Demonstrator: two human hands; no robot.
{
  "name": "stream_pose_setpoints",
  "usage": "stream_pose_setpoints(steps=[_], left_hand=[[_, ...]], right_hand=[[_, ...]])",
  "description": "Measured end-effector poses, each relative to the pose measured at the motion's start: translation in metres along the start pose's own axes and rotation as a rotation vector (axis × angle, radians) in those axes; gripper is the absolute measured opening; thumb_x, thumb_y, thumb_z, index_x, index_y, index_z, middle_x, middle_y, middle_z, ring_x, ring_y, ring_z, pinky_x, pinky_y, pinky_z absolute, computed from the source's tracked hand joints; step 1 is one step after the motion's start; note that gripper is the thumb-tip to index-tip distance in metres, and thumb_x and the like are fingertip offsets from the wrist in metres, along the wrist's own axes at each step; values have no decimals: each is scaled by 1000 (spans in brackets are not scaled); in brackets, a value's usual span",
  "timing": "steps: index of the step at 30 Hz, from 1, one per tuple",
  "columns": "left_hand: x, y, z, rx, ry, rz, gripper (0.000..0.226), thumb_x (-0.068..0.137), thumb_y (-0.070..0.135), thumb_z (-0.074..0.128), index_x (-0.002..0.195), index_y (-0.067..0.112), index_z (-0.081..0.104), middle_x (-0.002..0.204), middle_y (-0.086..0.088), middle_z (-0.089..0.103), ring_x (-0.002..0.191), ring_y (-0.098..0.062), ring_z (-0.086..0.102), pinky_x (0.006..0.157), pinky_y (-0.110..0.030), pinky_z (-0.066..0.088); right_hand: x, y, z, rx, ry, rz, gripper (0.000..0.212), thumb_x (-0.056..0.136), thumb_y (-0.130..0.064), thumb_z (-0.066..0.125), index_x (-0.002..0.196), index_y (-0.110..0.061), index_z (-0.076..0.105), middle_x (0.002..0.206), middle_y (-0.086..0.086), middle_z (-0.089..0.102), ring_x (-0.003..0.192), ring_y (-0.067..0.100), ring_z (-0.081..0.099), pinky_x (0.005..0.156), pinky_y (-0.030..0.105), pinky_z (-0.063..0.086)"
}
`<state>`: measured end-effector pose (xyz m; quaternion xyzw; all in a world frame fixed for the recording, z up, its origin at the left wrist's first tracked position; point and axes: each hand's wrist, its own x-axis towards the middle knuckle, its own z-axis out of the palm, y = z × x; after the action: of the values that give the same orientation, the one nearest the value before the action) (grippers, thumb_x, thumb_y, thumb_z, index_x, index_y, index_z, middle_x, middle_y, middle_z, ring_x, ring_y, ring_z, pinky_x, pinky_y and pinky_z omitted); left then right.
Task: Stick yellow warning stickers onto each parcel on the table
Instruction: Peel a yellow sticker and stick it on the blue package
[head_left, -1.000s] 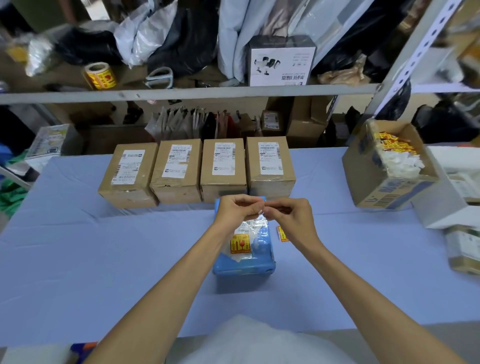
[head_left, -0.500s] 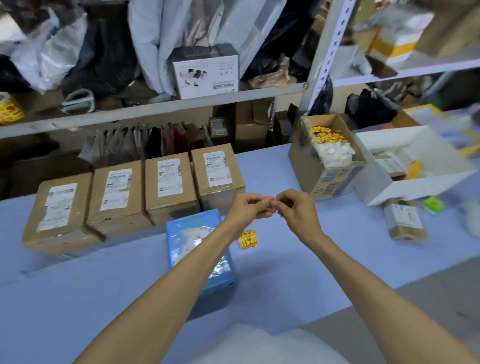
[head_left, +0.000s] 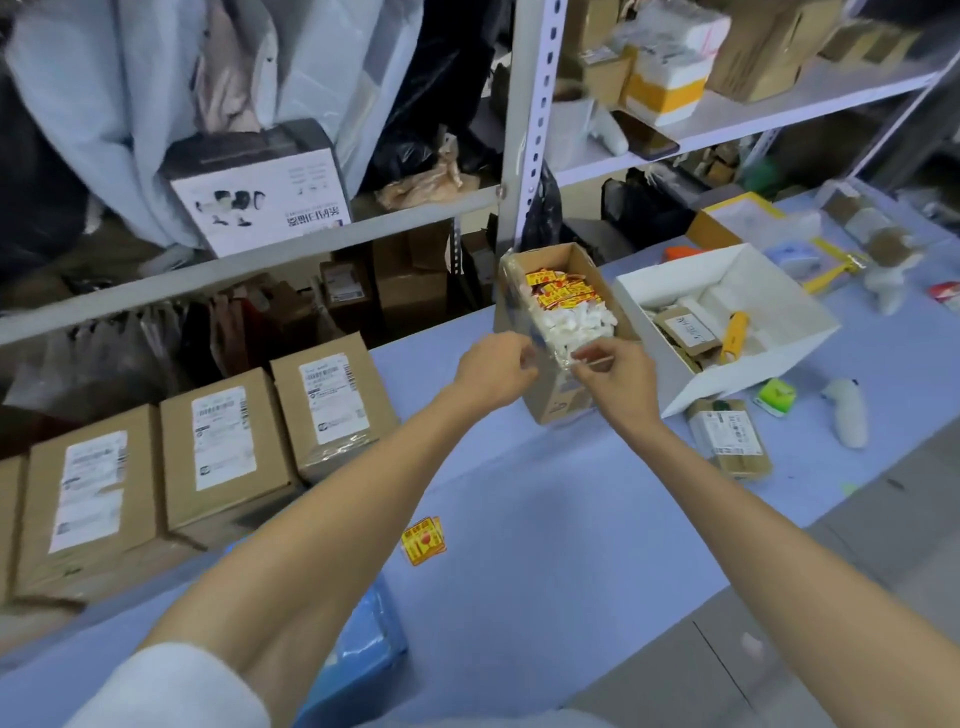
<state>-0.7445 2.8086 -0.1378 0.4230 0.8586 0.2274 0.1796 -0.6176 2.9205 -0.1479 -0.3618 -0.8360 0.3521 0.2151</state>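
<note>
- both hands hover at the near rim of the open carton (head_left: 558, 395) of stickers; the left hand (head_left: 493, 371) curls loosely, the right hand (head_left: 615, 376) pinches a small white scrap.
- drop the scrap in cleanly, i'd say.
- the loose yellow sticker (head_left: 423, 540) lies on the bench (head_left: 545, 519), well short of the fingers; the parcels (head_left: 223, 441) stand left.

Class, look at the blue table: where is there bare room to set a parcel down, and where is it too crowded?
Free: the wide blue stretch between the yellow sticker and the small parcel, in front of the sticker box. Crowded: the left, where brown parcels stand side by side, and the far right around the white box, strewn with small items.
</note>
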Motion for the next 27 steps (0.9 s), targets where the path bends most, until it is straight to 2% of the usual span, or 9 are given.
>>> stream_pose_setpoints(steps=[4, 7, 10, 16, 19, 22, 24, 26, 27], left_hand=[[25, 9, -8, 44, 4, -7, 30, 88, 24, 56, 114, 14, 64, 113, -7, 68, 104, -29, 61, 84, -41, 52], [31, 2, -10, 33, 13, -35, 30, 88, 26, 58, 115, 15, 64, 114, -6, 67, 104, -26, 61, 85, -42, 52], [19, -24, -10, -21, 43, -106, 31, 88, 26, 59, 117, 16, 64, 113, -4, 66, 102, -23, 61, 85, -38, 52], [-73, -111, -8, -156, 125, -387, 27, 84, 23, 59, 110, 22, 66, 102, 3, 68, 94, -18, 63, 80, -29, 48], [-132, -148, -11, -192, 154, -516, 23, 83, 18, 60, 105, 21, 68, 98, 2, 68, 92, -18, 63, 80, -30, 50], [-197, -178, -8, -254, 269, -630, 23, 80, 10, 63, 102, 15, 69, 100, -6, 70, 98, -24, 65, 88, -35, 51], [-236, -189, -1, -186, 350, -699, 36, 80, 10, 65, 115, 11, 63, 118, -10, 61, 113, -27, 57, 96, -35, 45], [-270, -194, 9, -120, 361, -801, 52, 83, 13, 66, 130, 6, 47, 132, -15, 44, 123, -33, 43, 99, -38, 37], [-281, -197, 16, -162, 354, -856, 59, 84, 16, 67, 134, 3, 40, 134, -17, 39, 123, -36, 42, 100, -39, 37]], right_hand=[[44, 1, -5, -108, 80, -64, 22, 82, -10, 63, 101, -10, 73, 98, 8, 74, 88, 22, 68, 85, 37, 52], [63, 4, 0, -226, 35, -51, 32, 81, -12, 64, 113, -12, 69, 112, 9, 70, 102, 28, 64, 93, 40, 48], [58, 6, 13, -233, -34, -39, 36, 80, -11, 64, 115, -8, 66, 117, 13, 67, 109, 30, 61, 94, 42, 49], [5, -25, 64, -178, -229, -189, 34, 83, -8, 65, 116, -2, 64, 116, 15, 65, 110, 29, 59, 93, 37, 45], [-32, -49, 93, -133, -385, -206, 30, 82, -9, 66, 112, -4, 66, 111, 12, 68, 106, 24, 62, 93, 36, 49], [-76, -69, 124, -168, -675, -154, 24, 79, -11, 68, 103, -7, 69, 97, 10, 71, 97, 24, 65, 88, 34, 51], [-107, -77, 142, -168, -824, -73, 23, 80, -14, 70, 102, -8, 68, 93, 8, 68, 94, 25, 65, 79, 30, 51], [-139, -81, 159, -154, -889, -44, 30, 82, -19, 71, 108, -6, 64, 99, 9, 65, 94, 26, 64, 73, 27, 46], [-153, -81, 166, -154, -900, -34, 36, 83, -22, 71, 113, -5, 60, 103, 11, 64, 95, 26, 62, 73, 27, 45]])
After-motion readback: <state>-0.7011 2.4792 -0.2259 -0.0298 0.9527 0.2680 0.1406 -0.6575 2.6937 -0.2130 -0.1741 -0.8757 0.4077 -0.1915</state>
